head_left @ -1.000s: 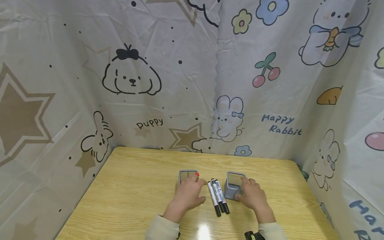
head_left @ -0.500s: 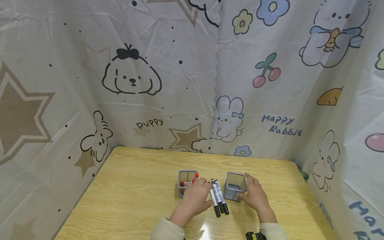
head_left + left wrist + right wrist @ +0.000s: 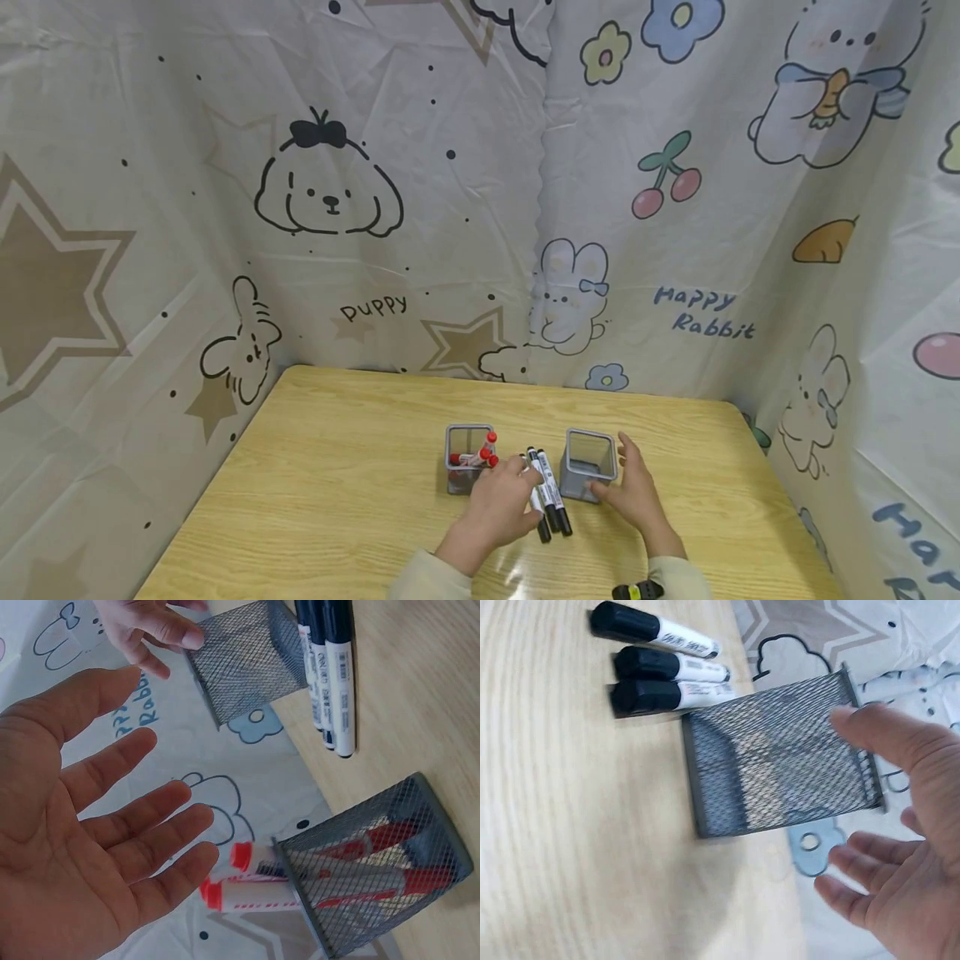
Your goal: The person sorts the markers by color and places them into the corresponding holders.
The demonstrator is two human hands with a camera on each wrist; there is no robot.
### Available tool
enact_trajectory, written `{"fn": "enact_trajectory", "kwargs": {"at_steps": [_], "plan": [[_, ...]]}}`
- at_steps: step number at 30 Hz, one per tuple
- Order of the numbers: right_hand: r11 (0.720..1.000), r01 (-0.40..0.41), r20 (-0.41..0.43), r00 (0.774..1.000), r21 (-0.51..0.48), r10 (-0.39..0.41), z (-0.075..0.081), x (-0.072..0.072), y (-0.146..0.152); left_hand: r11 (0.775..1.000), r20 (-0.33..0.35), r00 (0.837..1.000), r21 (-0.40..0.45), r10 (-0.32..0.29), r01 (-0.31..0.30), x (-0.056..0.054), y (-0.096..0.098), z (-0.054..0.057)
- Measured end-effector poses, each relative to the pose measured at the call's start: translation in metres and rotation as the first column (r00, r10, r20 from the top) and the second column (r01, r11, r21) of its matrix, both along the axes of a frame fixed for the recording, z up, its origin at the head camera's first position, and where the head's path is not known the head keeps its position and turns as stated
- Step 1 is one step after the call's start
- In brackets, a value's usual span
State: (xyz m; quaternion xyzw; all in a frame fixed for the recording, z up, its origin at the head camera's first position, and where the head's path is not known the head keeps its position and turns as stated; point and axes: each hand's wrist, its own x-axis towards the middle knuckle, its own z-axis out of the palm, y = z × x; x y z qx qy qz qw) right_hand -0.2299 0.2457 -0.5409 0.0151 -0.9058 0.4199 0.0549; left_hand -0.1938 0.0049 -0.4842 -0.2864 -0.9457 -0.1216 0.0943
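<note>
My left hand (image 3: 501, 507), fingers relaxed and nothing in its grasp, hovers between the left mesh pen cup (image 3: 460, 483) and three black-capped markers (image 3: 553, 493), overlapping one marker in the head view. Several red-capped markers (image 3: 483, 454) stand tilted in that left cup, caps above its rim; the left wrist view shows their red ends (image 3: 427, 881) through the mesh. At the right mesh pen cup (image 3: 577, 485), my right hand (image 3: 636, 492) has its thumb at the near side by the rim, the other fingers spread apart from it. No marker shows inside this cup.
The black-capped markers lie side by side on the wooden table (image 3: 337, 500), close to the right cup. A printed cloth (image 3: 450, 208) hangs behind the table and along its sides. A dark watch-like band (image 3: 637, 591) is on the right wrist.
My left hand has moved right, away from the left cup toward the black-capped markers, uncovering the red-capped ones. My right hand's fingers have spread away from the right cup's rim.
</note>
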Motion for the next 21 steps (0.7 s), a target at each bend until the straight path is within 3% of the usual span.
{"fn": "enact_trajectory", "kwargs": {"at_steps": [6,14,21], "plan": [[0.990,-0.002,0.053,0.999,-0.143,0.010,-0.014,-0.005,0.003,0.999,0.050,0.999,0.050,-0.001,-0.001,-0.002,0.002,-0.008],[0.967,-0.005,0.069,0.997,-0.253,0.024,-0.028,-0.013,0.002,0.995,0.140,0.989,0.079,0.046,-0.057,-0.007,0.001,-0.023],[0.948,0.011,0.087,0.996,-0.317,0.018,-0.033,-0.016,0.001,0.985,0.201,0.979,0.161,0.033,-0.066,-0.009,-0.002,-0.035]]}}
